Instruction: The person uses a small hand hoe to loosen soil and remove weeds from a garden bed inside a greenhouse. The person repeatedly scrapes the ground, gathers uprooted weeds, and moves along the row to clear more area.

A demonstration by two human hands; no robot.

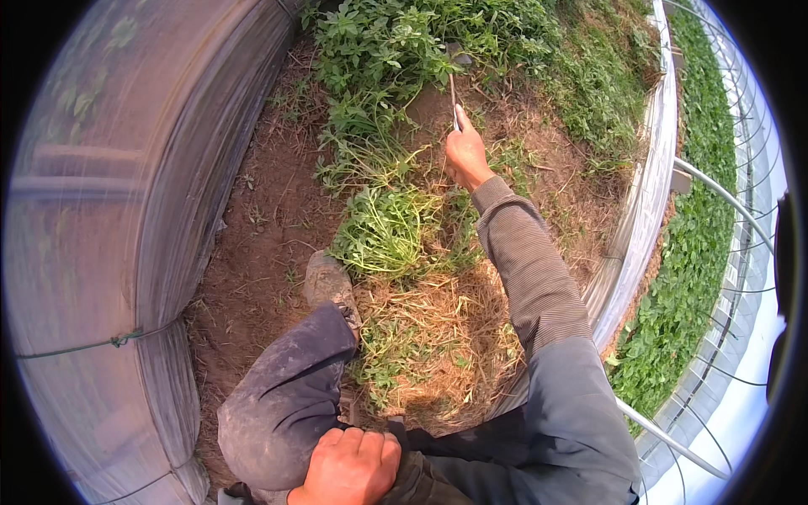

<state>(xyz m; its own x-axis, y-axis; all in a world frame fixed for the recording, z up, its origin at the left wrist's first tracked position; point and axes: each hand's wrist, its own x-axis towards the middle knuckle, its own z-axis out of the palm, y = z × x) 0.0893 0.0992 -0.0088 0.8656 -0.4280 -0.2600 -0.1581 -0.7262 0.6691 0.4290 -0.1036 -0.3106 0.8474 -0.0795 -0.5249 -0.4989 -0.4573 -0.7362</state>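
Observation:
My right hand (pixel 467 154) is stretched forward and closed round the handle of a long thin-shafted tool (pixel 452 95), perhaps a hoe. A flat grey metal blade (pixel 459 54) shows at its far end, partly hidden among leafy green weeds (pixel 385 50). Below that arm lie loose, pale-stemmed green plants (pixel 391 233) on the soil. My left hand (pixel 350 464) rests closed at my lap, near my bent knee; whether anything is inside it is hidden.
Plastic greenhouse sheeting (pixel 170 189) tied with a green cord (pixel 120 339) rises on the left. My shoe (pixel 328 281) stands beside dry straw (pixel 442 341). Gathered film (pixel 650 170) borders the right, with metal hoops (pixel 726 183) and a leafy crop (pixel 688 252) beyond.

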